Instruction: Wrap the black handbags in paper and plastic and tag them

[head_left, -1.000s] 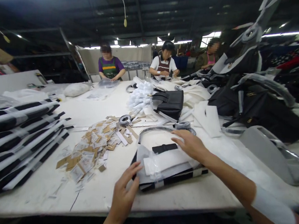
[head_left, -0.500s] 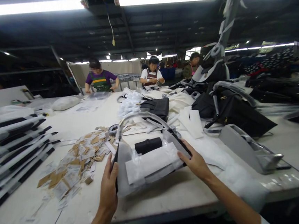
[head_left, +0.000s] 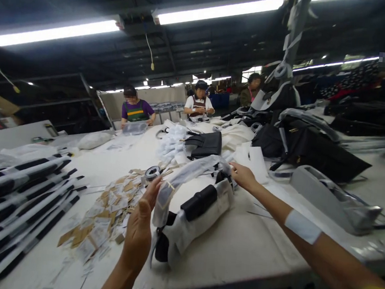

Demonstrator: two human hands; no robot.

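Observation:
A black handbag wrapped in white paper and clear plastic (head_left: 193,212) stands tipped up on the white table (head_left: 253,253) in front of me. My left hand (head_left: 139,232) grips its near end, thumb up against the wrapping. My right hand (head_left: 242,175) holds the far end by the plastic-wrapped handle (head_left: 197,165). A black rolled strap (head_left: 198,201) lies across the wrapped bag.
Loose brown and white paper tags (head_left: 105,215) are scattered left of the bag. Stacked wrapped black-and-white bags (head_left: 15,205) fill the left side. A grey tape dispenser (head_left: 332,199) sits right, black handbags (head_left: 206,144) behind. Three other people work at the far end.
The bag went from lying flat to being lifted and turned on edge between both hands. My left hand slid up its near end; my right hand moved to the far handle.

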